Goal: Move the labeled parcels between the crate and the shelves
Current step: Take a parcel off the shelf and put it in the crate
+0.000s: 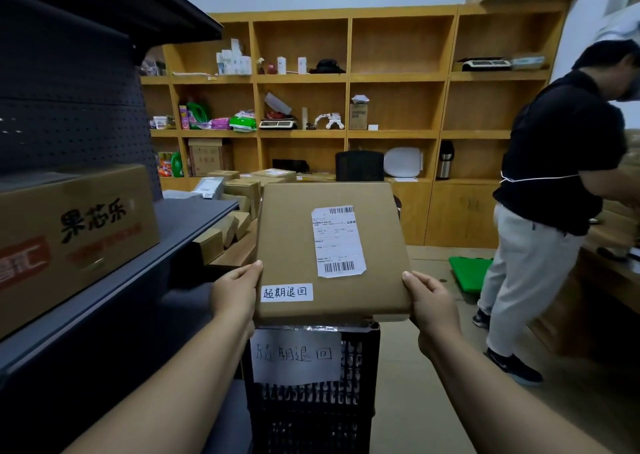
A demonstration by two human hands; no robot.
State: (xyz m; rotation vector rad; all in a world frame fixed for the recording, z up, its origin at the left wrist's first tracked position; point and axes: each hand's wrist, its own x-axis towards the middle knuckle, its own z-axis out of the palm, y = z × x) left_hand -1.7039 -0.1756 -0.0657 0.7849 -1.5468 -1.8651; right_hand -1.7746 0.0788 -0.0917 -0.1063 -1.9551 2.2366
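Note:
A flat brown cardboard parcel (298,246) with a white shipping label and a small handwritten white sticker is held up in front of me. My left hand (237,292) grips its lower left edge, thumb on top. My right hand (429,303) grips its lower right corner the same way. Directly below the parcel stands a black plastic crate (360,401) with a handwritten paper sign taped to its front. The dark metal shelf unit (194,214) stands on my left.
A large printed carton (76,235) sits on the dark shelf at left. Several small cardboard boxes (239,190) lie on a low surface behind it. Wooden wall shelving (394,76) fills the back. A person in a black shirt (554,176) stands at right near a green object (469,272).

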